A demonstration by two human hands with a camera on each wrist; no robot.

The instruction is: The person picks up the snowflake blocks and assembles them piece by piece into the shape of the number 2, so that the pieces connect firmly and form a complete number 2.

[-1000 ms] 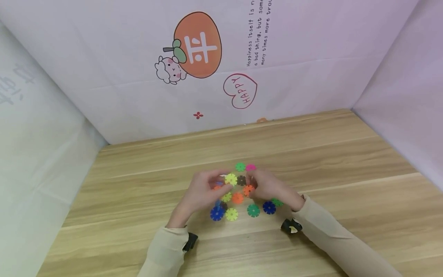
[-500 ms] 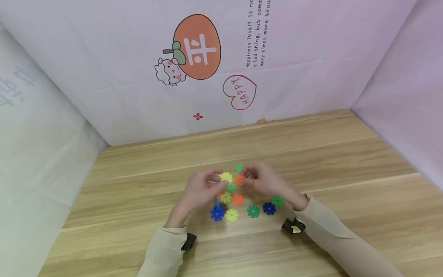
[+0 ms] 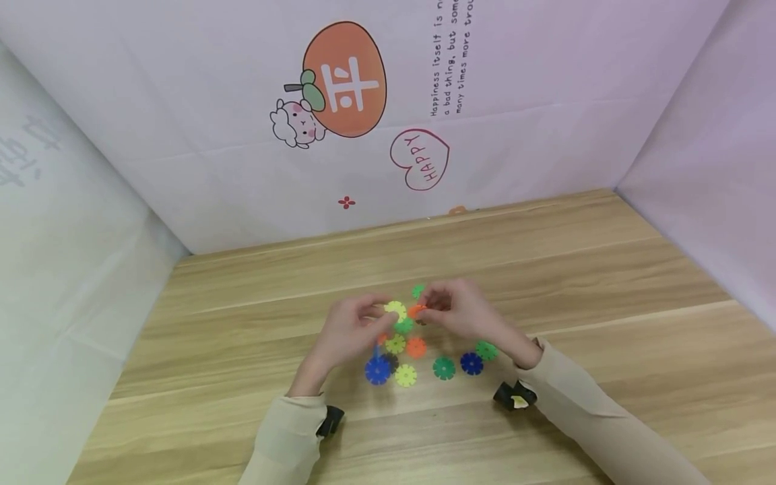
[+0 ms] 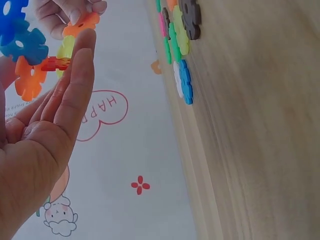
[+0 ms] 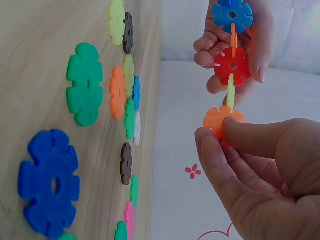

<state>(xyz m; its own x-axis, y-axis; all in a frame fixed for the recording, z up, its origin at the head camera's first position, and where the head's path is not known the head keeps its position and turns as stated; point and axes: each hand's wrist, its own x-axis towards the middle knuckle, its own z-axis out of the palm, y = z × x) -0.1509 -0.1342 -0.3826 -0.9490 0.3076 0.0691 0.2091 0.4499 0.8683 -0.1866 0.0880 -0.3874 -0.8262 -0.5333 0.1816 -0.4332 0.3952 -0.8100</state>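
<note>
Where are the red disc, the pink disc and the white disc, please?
Red disc (image 5: 242,67): right wrist view, face, just right of its hole.
Pink disc (image 5: 129,219): right wrist view, visible middle.
White disc (image 5: 137,128): right wrist view, visible part.

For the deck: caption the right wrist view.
Right hand pinches orange disc at yellow disc; left hand holds linked discs.

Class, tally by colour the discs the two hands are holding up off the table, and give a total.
Dark blue disc: 1
Light blue disc: 1
Orange discs: 2
Red disc: 1
Yellow disc: 1
Total: 6
</note>
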